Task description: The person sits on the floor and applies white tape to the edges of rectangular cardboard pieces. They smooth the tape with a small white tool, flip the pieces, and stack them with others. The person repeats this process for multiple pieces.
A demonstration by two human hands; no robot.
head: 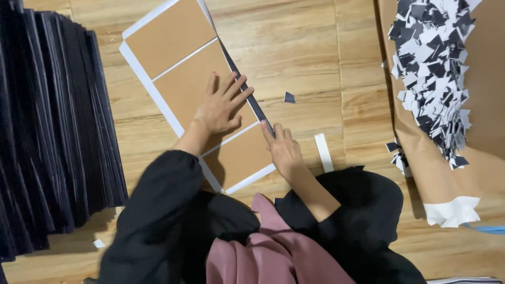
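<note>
A white sheet carrying three brown cardboard panels [173, 37] lies slanted on the wooden floor. My left hand [221, 105] rests flat on the middle panel, fingers spread, fingertips touching a dark folded flap [251, 100] along the sheet's right edge. My right hand [283, 147] presses its index finger on the lower end of that dark flap, the other fingers curled. Neither hand holds anything.
A tall row of black sheets [52, 131] stands on edge at the left. At the right, brown paper [484, 94] bears a heap of black and white offcuts [431, 68]. A small dark scrap [289, 97] and a white strip [323, 152] lie on the floor.
</note>
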